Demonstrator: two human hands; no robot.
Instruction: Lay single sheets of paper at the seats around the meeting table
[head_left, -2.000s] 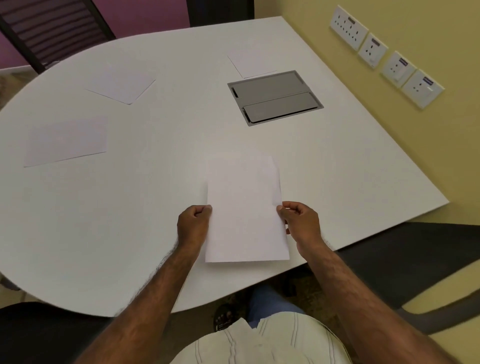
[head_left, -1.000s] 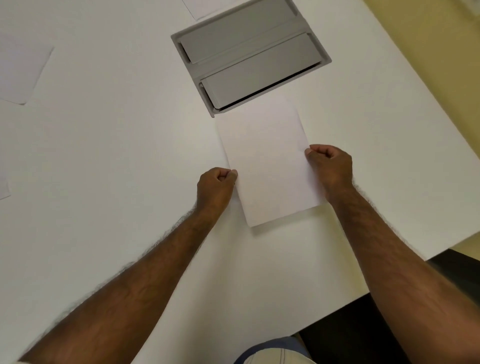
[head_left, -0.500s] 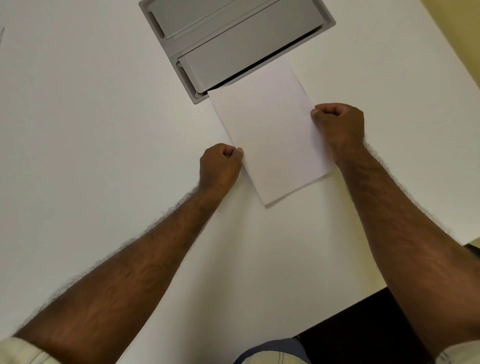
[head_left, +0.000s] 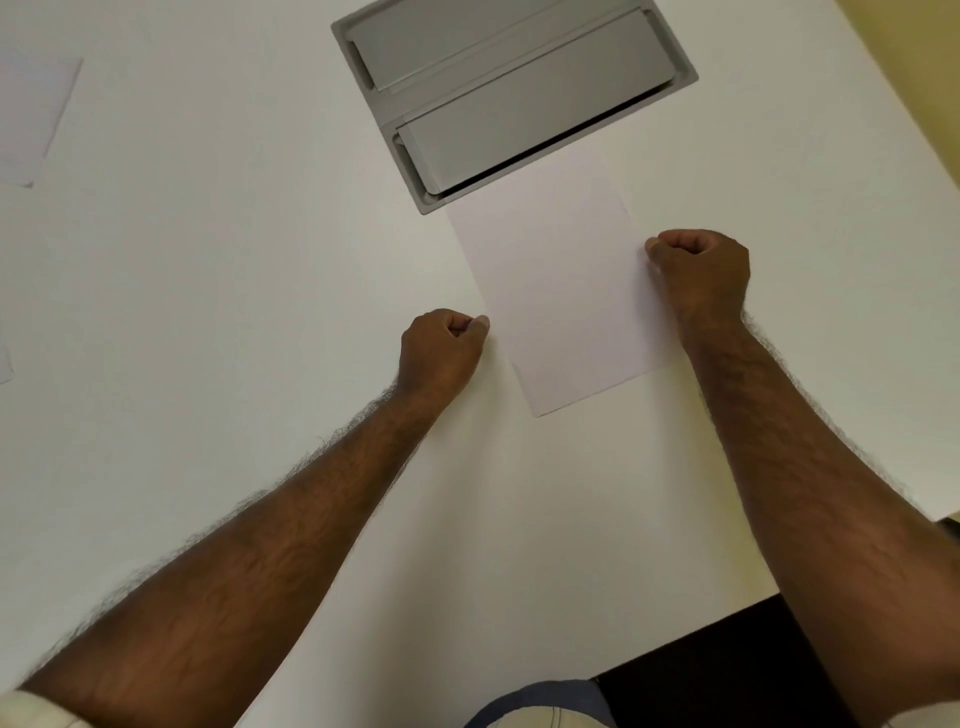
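The plain white paper sheet (head_left: 561, 291) lies between both hands, its long axis pointing away, fingers (head_left: 657, 249) of each pinching a side edge.

White meeting table (head_left: 208, 312), grey recessed cable box (head_left: 514, 98), yellow wall (head_left: 919, 62), dark chair (head_left: 727, 670)

A grey cable hatch (head_left: 514, 88) sits recessed in the tabletop at the upper centre, with two flat lids set side by side; the nearer lid is tilted slightly open, showing a dark slit along its near edge. A yellow wall (head_left: 924, 78) fills the upper right corner. A dark chair seat (head_left: 727, 680) lies below the tabletop edge, lower right.
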